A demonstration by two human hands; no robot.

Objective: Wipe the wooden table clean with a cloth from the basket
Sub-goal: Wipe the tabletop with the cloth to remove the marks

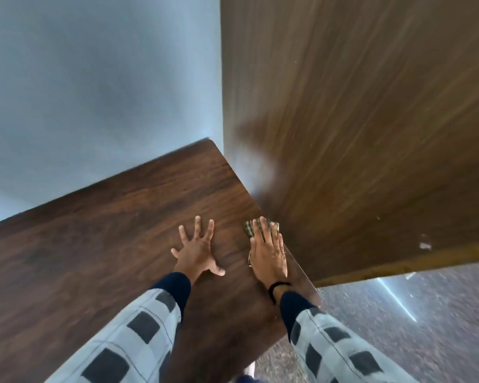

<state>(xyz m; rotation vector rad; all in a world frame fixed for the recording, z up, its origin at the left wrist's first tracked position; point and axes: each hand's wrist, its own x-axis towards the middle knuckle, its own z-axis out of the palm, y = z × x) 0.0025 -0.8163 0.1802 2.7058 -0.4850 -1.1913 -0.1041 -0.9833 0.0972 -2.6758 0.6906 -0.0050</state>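
Bracing on the dark wooden table with left hand, splayed flat, holding nothing. Pressing checked cloth under flat right hand, hard by the right edge beside a wooden panel. Mid-wipe, seemingly; cannot tell how much remains.

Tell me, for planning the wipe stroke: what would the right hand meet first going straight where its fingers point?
Probably the upright wooden panel beside the table; the right hand, pressing the checked cloth, sits at that edge. Depth is unclear.
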